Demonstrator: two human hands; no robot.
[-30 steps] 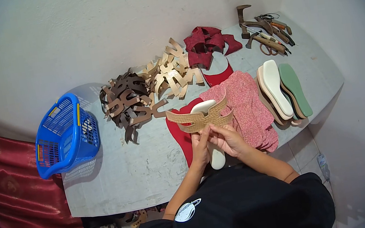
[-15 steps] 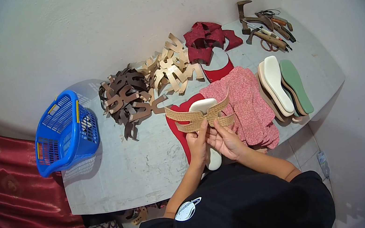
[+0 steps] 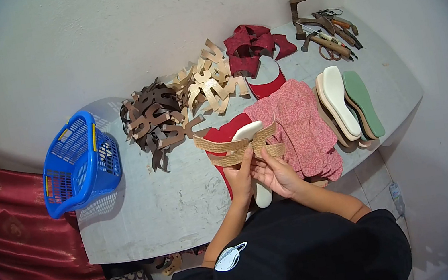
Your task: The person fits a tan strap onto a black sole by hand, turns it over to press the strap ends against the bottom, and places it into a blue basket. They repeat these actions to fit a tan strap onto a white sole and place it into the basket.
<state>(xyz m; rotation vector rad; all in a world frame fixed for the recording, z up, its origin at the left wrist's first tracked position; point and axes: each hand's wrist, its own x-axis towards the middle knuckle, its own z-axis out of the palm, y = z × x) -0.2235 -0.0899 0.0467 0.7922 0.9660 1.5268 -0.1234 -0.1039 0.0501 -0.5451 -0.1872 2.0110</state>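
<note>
Between both hands I hold a tan, crocodile-patterned sandal strap [image 3: 225, 147], its two bands spread out to either side. My left hand [image 3: 239, 178] pinches it near the middle, thumb on top. Close beside it, my right hand [image 3: 276, 175] grips the strap right of centre with the thumb. Below the strap lies a white shoe sole [image 3: 263, 195], partly covered by the strap and my hands. Red sheet pieces [image 3: 231, 129] lie under and behind them. To the right is a stack of pink patterned insole-shaped pieces [image 3: 289, 113].
Dark brown straps [image 3: 153, 113] and beige straps [image 3: 207, 87] lie in heaps behind. Dark red pieces [image 3: 250, 46] are beyond. White [image 3: 337, 100] and green soles [image 3: 363, 104] stand at right, near hammers and hand tools [image 3: 330, 37]. A blue basket [image 3: 96, 176] sits at the table's left edge [image 3: 97, 240].
The strap has turned and shifted slightly left and down in my hands, its left bands now tilted more towards me. Both hands still hold it in nearly the same place.
</note>
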